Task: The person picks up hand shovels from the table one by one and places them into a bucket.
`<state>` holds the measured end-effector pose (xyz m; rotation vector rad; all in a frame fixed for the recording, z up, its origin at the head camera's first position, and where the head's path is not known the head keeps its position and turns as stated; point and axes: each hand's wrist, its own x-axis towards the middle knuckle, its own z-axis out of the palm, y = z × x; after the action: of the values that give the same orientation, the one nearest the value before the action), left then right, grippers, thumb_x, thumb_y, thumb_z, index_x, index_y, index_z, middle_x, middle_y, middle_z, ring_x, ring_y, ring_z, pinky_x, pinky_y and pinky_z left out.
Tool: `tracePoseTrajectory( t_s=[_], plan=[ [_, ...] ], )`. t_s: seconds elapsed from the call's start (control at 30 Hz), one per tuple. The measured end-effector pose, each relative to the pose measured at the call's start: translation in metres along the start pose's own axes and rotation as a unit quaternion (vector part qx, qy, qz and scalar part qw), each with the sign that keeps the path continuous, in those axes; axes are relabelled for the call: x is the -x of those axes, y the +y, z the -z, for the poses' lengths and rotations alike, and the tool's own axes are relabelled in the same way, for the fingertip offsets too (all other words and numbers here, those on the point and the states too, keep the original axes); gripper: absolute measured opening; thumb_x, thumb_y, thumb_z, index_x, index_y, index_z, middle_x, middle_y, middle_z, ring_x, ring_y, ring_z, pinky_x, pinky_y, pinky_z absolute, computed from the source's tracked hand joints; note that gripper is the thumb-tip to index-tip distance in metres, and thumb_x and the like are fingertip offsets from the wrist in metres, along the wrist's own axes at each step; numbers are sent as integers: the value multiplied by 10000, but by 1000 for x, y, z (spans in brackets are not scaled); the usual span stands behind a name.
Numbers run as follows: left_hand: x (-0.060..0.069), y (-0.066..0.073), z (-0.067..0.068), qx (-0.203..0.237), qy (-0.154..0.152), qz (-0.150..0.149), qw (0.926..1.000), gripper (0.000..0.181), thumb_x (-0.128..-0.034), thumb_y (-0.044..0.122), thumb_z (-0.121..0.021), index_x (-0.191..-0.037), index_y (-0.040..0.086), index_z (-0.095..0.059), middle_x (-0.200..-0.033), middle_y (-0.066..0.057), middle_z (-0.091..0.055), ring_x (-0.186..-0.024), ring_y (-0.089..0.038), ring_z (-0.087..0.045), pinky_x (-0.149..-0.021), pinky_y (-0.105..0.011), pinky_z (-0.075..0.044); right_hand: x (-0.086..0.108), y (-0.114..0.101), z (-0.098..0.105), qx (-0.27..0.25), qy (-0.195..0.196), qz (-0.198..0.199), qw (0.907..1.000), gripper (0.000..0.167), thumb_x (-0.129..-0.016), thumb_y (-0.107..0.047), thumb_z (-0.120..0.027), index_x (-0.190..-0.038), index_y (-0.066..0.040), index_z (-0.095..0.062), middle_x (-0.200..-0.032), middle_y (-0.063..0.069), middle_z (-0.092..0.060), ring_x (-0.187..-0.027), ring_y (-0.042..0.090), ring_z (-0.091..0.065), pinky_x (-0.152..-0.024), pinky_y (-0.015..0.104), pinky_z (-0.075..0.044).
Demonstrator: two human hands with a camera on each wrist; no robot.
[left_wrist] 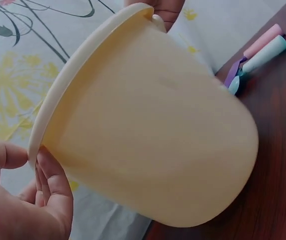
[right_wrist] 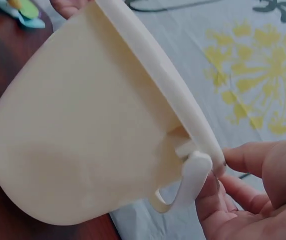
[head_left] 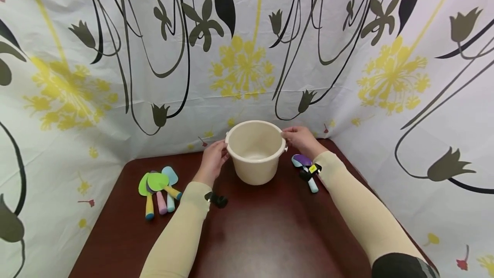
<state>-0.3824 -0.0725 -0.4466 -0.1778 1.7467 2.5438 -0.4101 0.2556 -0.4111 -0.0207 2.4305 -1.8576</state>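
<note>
A cream plastic bucket [head_left: 256,170] stands upright toward the back of the dark table, its inside visibly bare from above. My left hand [head_left: 213,160] pinches its rim on the left side; in the left wrist view the thumb is on the outer edge and the fingers [left_wrist: 52,185] curl under the lip. On the opposite side my right hand [head_left: 302,140] pinches the rim beside the handle mount. A white handle [right_wrist: 185,185] hangs there, close to the fingers of the right hand.
Several toy shovels [head_left: 158,182] with coloured blades and handles lie in an overlapping pile on the left of the table [head_left: 262,235]. More shovels [head_left: 302,161] lie right of the bucket, partly behind my right wrist camera. A flower-patterned curtain [head_left: 247,20] hangs around the back and sides.
</note>
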Motion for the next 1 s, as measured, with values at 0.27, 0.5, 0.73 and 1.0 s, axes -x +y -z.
tracePoseTrajectory(
  t_s=[0.27, 0.5, 0.73, 1.0],
  plan=[
    [21, 12, 29, -501, -265, -110, 9983, 403, -1102, 123, -619, -1472, -32, -660, -1430, -184, -627, -1074, -221, -640, -859, -241, -580, 30, 1, -17, -491, -348, -73, 9982, 434, -1125, -205, -669, -1469, 58, -647, -1371, 275, -687, -935, 172, -740, -841, 301, -611],
    [36, 15, 51, -754, -350, -24, 9965, 438, -1114, 166, -630, -1524, 14, -633, -1530, -152, -597, -1239, -288, -603, -891, -252, -574, 49, 8, -35, -742, -443, -109, 9962, 457, -1107, -198, -695, -1474, 67, -635, -1413, 273, -665, -921, 170, -745, -904, 326, -611],
    [47, 15, 67, -936, -388, 38, 9948, 436, -1123, 193, -627, -1524, 23, -639, -1517, -152, -615, -1144, -234, -608, -894, -274, -559, 63, 16, -53, -1107, -449, -51, 9928, 431, -1096, -130, -698, -1437, 119, -612, -1371, 344, -663, -854, 166, -747, -828, 296, -623],
    [55, 14, 82, -1226, -396, -58, 9916, 413, -1123, 234, -651, -1488, 44, -682, -1484, -156, -644, -1122, -237, -616, -928, -299, -556, 76, 17, -63, -1175, -618, -135, 9911, 435, -1099, -147, -701, -1437, 97, -577, -1354, 315, -650, -878, 177, -737, -814, 282, -622]
  ],
)
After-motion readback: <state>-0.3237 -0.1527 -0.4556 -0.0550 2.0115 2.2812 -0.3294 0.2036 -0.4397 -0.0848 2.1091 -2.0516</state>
